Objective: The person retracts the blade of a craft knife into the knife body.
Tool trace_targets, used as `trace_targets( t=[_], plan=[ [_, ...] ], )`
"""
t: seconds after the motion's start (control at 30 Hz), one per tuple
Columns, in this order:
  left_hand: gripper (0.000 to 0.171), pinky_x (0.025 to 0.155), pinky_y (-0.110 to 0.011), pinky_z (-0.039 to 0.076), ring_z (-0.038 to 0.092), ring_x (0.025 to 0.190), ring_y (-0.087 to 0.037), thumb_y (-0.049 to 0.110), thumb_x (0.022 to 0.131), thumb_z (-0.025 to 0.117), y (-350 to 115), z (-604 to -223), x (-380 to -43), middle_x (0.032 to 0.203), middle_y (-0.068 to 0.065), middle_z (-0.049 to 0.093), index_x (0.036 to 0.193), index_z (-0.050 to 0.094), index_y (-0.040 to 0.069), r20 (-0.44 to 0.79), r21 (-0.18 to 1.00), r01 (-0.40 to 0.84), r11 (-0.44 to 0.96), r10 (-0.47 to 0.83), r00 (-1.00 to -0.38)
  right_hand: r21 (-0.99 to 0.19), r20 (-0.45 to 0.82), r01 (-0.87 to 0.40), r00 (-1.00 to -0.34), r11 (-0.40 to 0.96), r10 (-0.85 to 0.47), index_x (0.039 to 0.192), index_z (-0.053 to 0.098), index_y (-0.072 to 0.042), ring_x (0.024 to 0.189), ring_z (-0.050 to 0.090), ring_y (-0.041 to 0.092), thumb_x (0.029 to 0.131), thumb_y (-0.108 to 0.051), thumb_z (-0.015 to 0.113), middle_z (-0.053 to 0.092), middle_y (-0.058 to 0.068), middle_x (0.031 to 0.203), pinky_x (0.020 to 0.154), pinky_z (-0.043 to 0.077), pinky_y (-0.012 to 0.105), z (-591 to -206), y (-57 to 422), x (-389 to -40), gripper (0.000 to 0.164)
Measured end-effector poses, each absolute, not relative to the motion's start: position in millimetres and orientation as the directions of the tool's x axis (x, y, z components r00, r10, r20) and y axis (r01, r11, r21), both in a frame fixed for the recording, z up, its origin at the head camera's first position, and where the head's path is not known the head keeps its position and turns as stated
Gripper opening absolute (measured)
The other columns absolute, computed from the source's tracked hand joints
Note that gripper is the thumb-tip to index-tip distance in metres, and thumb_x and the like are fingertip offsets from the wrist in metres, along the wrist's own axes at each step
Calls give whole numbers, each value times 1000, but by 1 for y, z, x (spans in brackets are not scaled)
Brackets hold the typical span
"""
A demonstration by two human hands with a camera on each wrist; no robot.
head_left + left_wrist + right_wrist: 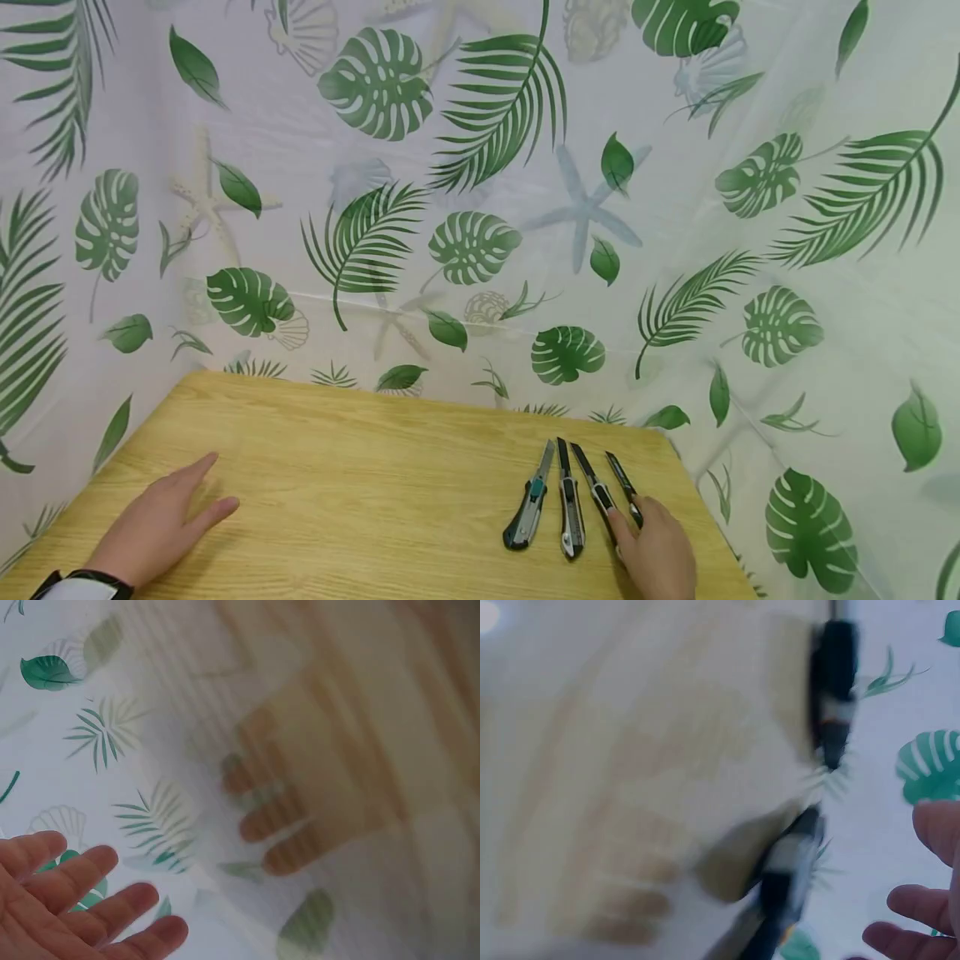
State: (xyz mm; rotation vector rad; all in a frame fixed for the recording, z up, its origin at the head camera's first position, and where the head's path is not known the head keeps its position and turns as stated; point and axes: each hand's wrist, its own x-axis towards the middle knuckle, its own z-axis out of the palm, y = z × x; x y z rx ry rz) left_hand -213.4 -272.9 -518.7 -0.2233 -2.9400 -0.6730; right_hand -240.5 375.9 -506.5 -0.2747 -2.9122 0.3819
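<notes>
Utility knives (pixel 570 508): four are lying on the right part of the wood-grain table (pixel 360 500), side by side, blades pointing away from the person.
Teal-slider knife (pixel 528 510): it is lying leftmost in the row, slightly slanting.
Reason of placing: the handles are facing the person, probably for offering a grip far from the edges; small gaps are perhaps keeping each knife separate.
Right hand (pixel 660 546): it is covering the lower ends of the two rightmost knives (pixel 619 477); in the wrist view its fingers are extending loosely, spaced apart, wrapping around nothing visible. Whether they are touching a handle, I cannot tell.
Left hand (pixel 161 521): it is hovering above the table's left side, thumb and fingers spreading, holding nothing, well apart from the blades.
Leaf-print cloth (pixel 480 358): it is hanging behind the table.
</notes>
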Motion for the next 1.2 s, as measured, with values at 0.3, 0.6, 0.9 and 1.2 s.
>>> trace_targets(
  t=[0.3, 0.6, 0.9, 1.2],
  plan=[
    [80, 91, -59, 50, 63, 116, -42, 67, 95, 55, -228, -494, -214, 128, -21, 66, 136, 61, -1, 124, 492, 188, 850, 145, -982, -373, 160, 38, -981, 927, 105, 106, 70, -5, 61, 58, 15, 99, -43, 66, 66, 0, 77, 55, 48, 36, -491, 321, -258, 39],
    [71, 92, -52, 53, 66, 114, -30, 66, 92, 60, -181, -480, -204, 127, -7, 68, 133, 65, 8, 119, 577, 225, 785, 192, -974, -284, 37, 31, -998, 958, 43, 67, 54, -15, 43, 39, 15, 94, -50, 68, 41, -3, 50, 42, 25, 29, -504, 267, -276, 46],
    [59, 86, -44, 56, 69, 106, -23, 56, 92, 68, -161, -482, -193, 126, -2, 69, 131, 67, 12, 104, 614, 267, 743, 259, -960, -253, -6, 99, -995, 962, 101, 84, 63, 0, 42, 47, 17, 85, -42, 80, 45, 0, 50, 40, 30, 29, -512, 236, -285, 46],
    [56, 83, -43, 57, 68, 106, -26, 52, 95, 67, -151, -482, -190, 126, -5, 69, 131, 66, 10, 134, 658, 322, 681, 315, -940, -513, -57, 55, -998, 857, 30, 130, 50, 7, 56, 55, 21, 80, -12, 76, 63, 10, 72, 48, 40, 33, -502, 217, -277, 60]
  ],
)
